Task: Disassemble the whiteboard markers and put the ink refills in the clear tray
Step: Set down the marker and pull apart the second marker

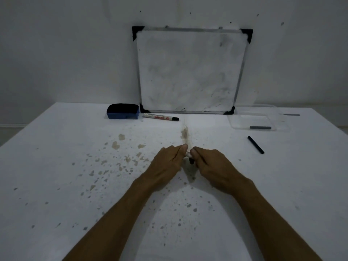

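Both hands meet over the middle of the white table and grip one whiteboard marker (pixel 188 155) between them. My left hand (pixel 166 164) closes on its left part, my right hand (pixel 211 164) on its right part with the dark end. Only a short white piece shows between the fingers. A second marker (pixel 161 117), white with a black cap, lies in front of the whiteboard. The clear tray (pixel 244 120) stands at the back right with a grey ink refill (pixel 260 127) in it. A black stick-like part (pixel 255 145) lies on the table near the tray.
A small whiteboard (pixel 190 70) leans against the wall at the back. A blue eraser (pixel 123 111) sits left of it. Another grey piece (pixel 291 114) lies right of the tray. The table top (pixel 75 185) is spotted with brown stains.
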Available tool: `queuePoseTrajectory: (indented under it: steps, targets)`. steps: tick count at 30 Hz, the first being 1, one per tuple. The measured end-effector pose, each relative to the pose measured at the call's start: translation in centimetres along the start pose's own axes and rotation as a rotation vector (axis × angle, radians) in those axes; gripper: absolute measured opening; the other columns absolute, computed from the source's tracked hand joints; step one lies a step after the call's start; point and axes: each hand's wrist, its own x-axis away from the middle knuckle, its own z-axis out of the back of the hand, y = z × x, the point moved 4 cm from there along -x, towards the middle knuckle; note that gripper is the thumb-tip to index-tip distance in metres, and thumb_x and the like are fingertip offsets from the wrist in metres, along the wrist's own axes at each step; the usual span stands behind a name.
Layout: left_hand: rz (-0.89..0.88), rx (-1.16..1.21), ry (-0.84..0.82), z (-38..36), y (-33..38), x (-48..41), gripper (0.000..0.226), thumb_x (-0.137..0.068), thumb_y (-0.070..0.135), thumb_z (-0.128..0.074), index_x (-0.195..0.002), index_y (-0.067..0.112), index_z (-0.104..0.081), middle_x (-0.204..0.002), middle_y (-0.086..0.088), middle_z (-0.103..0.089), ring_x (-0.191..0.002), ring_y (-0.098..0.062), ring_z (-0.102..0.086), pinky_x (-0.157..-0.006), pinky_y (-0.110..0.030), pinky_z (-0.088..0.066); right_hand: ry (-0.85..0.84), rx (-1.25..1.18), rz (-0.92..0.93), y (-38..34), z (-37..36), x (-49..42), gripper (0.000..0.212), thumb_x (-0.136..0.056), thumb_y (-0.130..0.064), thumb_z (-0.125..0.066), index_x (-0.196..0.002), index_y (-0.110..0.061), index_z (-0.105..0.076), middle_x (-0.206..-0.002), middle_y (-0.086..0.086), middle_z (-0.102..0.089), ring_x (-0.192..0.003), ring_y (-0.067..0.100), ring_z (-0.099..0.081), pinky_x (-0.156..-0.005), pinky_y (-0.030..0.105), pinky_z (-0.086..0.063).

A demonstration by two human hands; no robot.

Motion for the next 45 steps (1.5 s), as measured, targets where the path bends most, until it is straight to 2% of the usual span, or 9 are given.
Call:
queuePoseTrajectory:
  steps: [6,12,20,23,26,31,37,42,45]
  targets:
    - [-0.249,-0.241,0.014,0.8,1.8,0.5,0.034,-0.112,0.030,-0.027,-0.092,0.020,-0.053,-0.078,0.004,-0.049,-0.071,-0.009,-0.032,-0.072,-0.027,-0.026,-0.332,-0.700,-0.355,-0.1,0.4,0.0,0.050,-0.109,-0.041,-0.034,-0.077,-0.011,-0.059,-0.053,-0.001,-0.045,-0.039,0.011,-0.033,-0.039,0.019,-0.031]
    - [0.058,0.062,-0.111,0.8,0.7,0.0,0.058,-0.108,0.053,-0.028,-0.110,0.022,-0.077,-0.068,0.015,-0.060,-0.063,0.009,-0.058,-0.075,-0.024,-0.046,0.036,0.260,0.038,-1.0,-0.1,0.4,0.044,-0.107,-0.042,-0.020,-0.089,-0.019,-0.053,-0.066,-0.006,-0.053,-0.053,0.011,-0.046,-0.059,0.026,-0.034]
    - [-0.195,-0.130,0.040,1.0,1.0,0.3,0.042,-0.112,0.035,-0.025,-0.093,0.018,-0.059,-0.073,0.000,-0.057,-0.064,-0.015,-0.046,-0.067,-0.027,-0.037,-0.274,-0.614,-0.301,-0.5,0.1,0.0,0.051,-0.109,-0.038,-0.034,-0.072,-0.014,-0.061,-0.049,-0.005,-0.049,-0.035,0.006,-0.039,-0.043,0.019,-0.035]
    - [-0.289,-0.306,0.130,1.0,1.6,0.3,0.073,-0.109,0.048,-0.015,-0.102,0.008,-0.075,-0.073,-0.009,-0.072,-0.061,-0.023,-0.062,-0.067,-0.032,-0.048,-0.081,-0.122,-0.155,-0.4,0.1,-0.1,0.047,-0.109,-0.040,-0.029,-0.076,-0.020,-0.055,-0.057,-0.008,-0.050,-0.045,0.005,-0.045,-0.052,0.020,-0.033]
    - [0.010,-0.098,0.075,0.9,0.5,-0.2,0.066,-0.108,0.055,-0.020,-0.100,0.026,-0.079,-0.080,-0.004,-0.074,-0.076,-0.017,-0.069,-0.083,-0.030,-0.052,0.128,0.296,0.052,-1.2,-0.1,0.3,0.037,-0.107,-0.041,-0.026,-0.081,-0.025,-0.047,-0.059,-0.010,-0.048,-0.046,0.007,-0.042,-0.051,0.022,-0.033]
    - [-0.106,-0.159,-0.021,1.0,0.3,0.7,0.041,-0.111,0.043,-0.026,-0.092,0.021,-0.055,-0.080,0.002,-0.064,-0.074,-0.017,-0.060,-0.077,-0.034,-0.052,-0.009,-0.078,-0.143,0.1,-0.1,-0.7,0.047,-0.109,-0.039,-0.031,-0.075,-0.023,-0.061,-0.066,-0.004,-0.061,-0.061,0.015,-0.058,-0.063,0.028,-0.041]
    - [-0.226,-0.184,0.010,0.5,2.1,0.1,0.029,-0.110,0.036,-0.027,-0.093,0.024,-0.047,-0.075,-0.004,-0.056,-0.068,-0.022,-0.047,-0.067,-0.031,-0.034,-0.249,-0.642,-0.321,0.9,0.8,-0.1,0.054,-0.109,-0.036,-0.036,-0.069,-0.011,-0.062,-0.048,-0.002,-0.048,-0.036,0.010,-0.037,-0.041,0.019,-0.033]
    - [-0.109,-0.123,-0.039,0.6,0.6,-0.1,0.052,-0.112,0.040,-0.026,-0.110,0.014,-0.072,-0.097,0.000,-0.071,-0.087,-0.017,-0.061,-0.092,-0.035,-0.046,0.125,0.223,0.040,-0.2,0.2,0.8,0.046,-0.108,-0.042,-0.026,-0.081,-0.021,-0.057,-0.063,-0.006,-0.057,-0.051,0.013,-0.050,-0.055,0.024,-0.038]
    - [-0.120,-0.189,-0.035,1.1,-0.2,0.0,0.041,-0.112,0.038,-0.024,-0.085,0.038,-0.053,-0.080,0.005,-0.058,-0.075,-0.008,-0.052,-0.082,-0.036,-0.042,0.102,0.119,-0.005,-0.6,-0.3,0.0,0.049,-0.108,-0.043,-0.024,-0.081,-0.020,-0.058,-0.070,-0.001,-0.064,-0.060,0.018,-0.058,-0.060,0.030,-0.043]
